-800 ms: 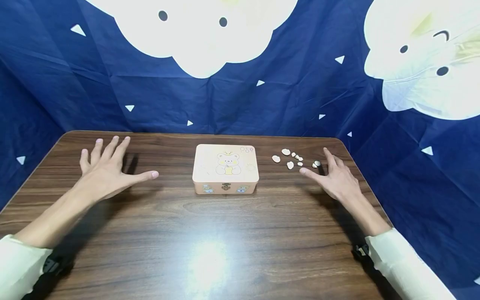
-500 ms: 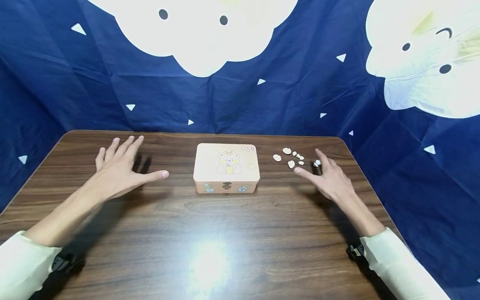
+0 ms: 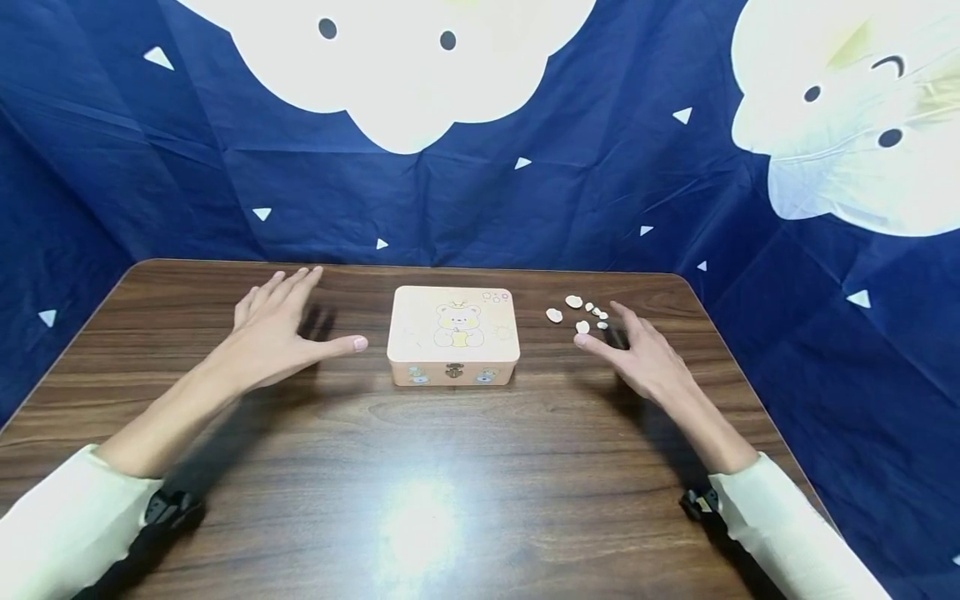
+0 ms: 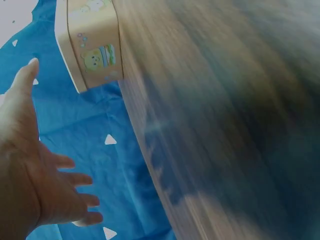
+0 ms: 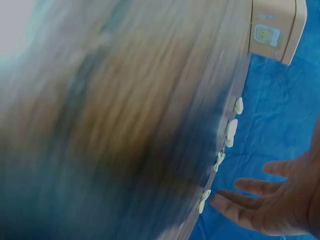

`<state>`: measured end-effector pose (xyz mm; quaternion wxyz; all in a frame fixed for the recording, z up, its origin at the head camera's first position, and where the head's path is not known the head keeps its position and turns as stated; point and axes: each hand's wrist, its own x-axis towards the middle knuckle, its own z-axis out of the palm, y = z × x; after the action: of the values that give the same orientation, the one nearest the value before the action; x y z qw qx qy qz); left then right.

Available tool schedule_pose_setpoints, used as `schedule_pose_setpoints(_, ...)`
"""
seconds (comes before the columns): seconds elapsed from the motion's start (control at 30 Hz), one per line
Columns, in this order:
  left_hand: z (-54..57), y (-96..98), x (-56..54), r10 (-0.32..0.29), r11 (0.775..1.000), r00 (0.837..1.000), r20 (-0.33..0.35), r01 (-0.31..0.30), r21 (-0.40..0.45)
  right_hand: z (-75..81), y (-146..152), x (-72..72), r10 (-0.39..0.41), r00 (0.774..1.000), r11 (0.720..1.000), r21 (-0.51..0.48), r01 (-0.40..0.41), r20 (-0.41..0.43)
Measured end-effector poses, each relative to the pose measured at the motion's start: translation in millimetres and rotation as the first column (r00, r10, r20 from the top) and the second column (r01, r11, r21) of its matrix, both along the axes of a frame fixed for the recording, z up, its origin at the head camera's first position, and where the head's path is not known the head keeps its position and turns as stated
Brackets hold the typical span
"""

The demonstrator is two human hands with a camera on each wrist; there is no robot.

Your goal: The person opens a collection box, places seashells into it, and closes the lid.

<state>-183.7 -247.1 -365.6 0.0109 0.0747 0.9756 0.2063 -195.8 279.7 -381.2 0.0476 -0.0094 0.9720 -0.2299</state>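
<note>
A peach-coloured box (image 3: 453, 325) with a bear drawn on its lid stands on the table, lid down, a small metal clasp (image 3: 453, 371) on its front. To its left hovers my left hand (image 3: 273, 342), fingers spread and thumb pointing at the box, holding nothing. My right hand (image 3: 641, 354) is over the table on the other side, thumb and fingers apart, nothing in it. Several small flat whitish pieces (image 3: 573, 302) lie between the box and the right hand, which partly covers that group. Seen from the right wrist, fingertips of the right hand (image 5: 275, 200) come near the pieces (image 5: 231, 131).
The brown wood-grain table (image 3: 337, 500) has rounded far corners. Blue cloth (image 3: 337, 192) with white clouds and triangles hangs behind it and along both sides. Each sleeve has a dark wrist device (image 3: 172, 507) below it. A bright glare lies on the front of the tabletop.
Both hands have moved inward toward the box, the left one farther. The right hand now covers pieces that showed beside its fingers before. The box and pieces stay where they were.
</note>
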Motion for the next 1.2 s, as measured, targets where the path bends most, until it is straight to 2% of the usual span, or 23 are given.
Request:
schedule_pose_setpoints(0.47, 3.6, 32.7, -9.7, -0.086, 0.996, 0.996, 0.015, 0.086, -0.02, 0.4, -21, 3.5, 0.062, 0.998, 0.997, -0.056, -0.061, 0.015)
schedule_pose_setpoints(0.7, -0.5, 42.9, -15.4, -0.124, 0.992, 0.992, -0.009, 0.124, 0.01, -2.4, -33, 4.9, 0.091, 0.996, 0.992, -0.084, -0.091, -0.003)
schedule_pose_setpoints(0.9, -6.3, 52.4, -20.0, -0.194, 0.981, 0.981, -0.02, 0.194, 0.026, -5.2, -46, 7.6, 0.135, 0.991, 0.985, -0.106, -0.133, 0.01)
schedule_pose_setpoints(1.2, -15.3, 64.3, -26.8, -0.262, 0.954, 0.965, -0.016, 0.262, 0.146, -5.0, -64, 12.6, 0.174, 0.985, 0.977, -0.129, -0.171, 0.009)
